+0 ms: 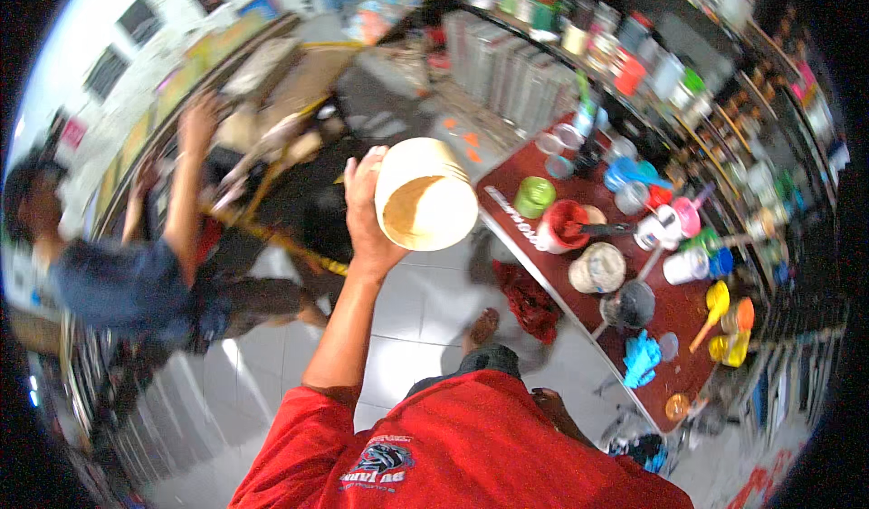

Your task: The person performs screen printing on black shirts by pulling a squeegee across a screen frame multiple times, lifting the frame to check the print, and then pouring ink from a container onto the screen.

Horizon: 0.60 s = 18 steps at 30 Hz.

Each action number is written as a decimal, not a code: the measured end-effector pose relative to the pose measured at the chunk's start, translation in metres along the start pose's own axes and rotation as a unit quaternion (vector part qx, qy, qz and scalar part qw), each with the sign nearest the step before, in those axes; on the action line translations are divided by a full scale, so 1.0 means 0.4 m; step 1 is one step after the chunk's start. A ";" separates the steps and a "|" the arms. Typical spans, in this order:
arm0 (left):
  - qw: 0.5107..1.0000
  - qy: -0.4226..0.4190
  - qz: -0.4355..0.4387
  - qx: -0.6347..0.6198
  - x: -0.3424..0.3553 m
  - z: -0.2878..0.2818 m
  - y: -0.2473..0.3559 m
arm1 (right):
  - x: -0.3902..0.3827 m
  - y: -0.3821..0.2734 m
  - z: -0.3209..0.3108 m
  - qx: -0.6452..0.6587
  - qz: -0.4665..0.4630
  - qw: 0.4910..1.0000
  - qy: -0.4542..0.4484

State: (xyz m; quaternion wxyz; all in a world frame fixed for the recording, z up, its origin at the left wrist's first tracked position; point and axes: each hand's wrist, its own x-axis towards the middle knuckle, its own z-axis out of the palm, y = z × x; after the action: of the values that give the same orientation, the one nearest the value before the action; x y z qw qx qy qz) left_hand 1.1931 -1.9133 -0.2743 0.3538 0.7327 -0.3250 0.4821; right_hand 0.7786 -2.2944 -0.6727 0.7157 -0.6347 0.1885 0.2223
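My left hand (369, 206) is raised in front of me, its fingers wrapped round the side of a cream plastic tub (430, 156). The tub is tilted so its mouth faces me, and a tan-brown patch coats part of the inside. My right hand (549, 403) hangs low beside my hip, dark and partly hidden by my red shirt; its fingers do not show clearly. The dark red table (516, 203) stands to the right of the tub, apart from it.
On the table are a red-stained tub (563, 226), a whitish tub (597, 268), a green cup (534, 197) and a crumpled blue glove (641, 359). Shelves of bottles (634, 34) line the back right. At left, another person (127, 283) reaches over a cluttered bench (272, 84).
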 end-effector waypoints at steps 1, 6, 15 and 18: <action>0.999 0.009 0.001 0.040 0.006 -0.131 0.047 | 0.063 -0.011 -0.003 -0.279 0.039 0.959 -0.001; 0.987 0.054 0.021 0.147 -0.049 -0.675 0.270 | 0.114 -0.228 0.235 -0.375 -0.032 0.921 -0.103; 0.851 0.094 0.075 0.511 -0.134 -1.596 0.661 | 0.310 -0.138 0.879 -0.487 -0.330 0.694 -0.414; 0.776 0.058 0.058 0.625 -0.189 -1.844 0.782 | 0.180 -0.130 1.154 -0.545 -0.215 0.675 -0.449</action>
State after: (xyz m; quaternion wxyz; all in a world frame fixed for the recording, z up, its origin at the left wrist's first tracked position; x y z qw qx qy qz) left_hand 0.5614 -1.4582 -0.0709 -0.1924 0.7429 0.0272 0.6406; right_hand 0.8614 -1.8356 -0.6126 0.2698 -0.7590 -0.4516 0.3836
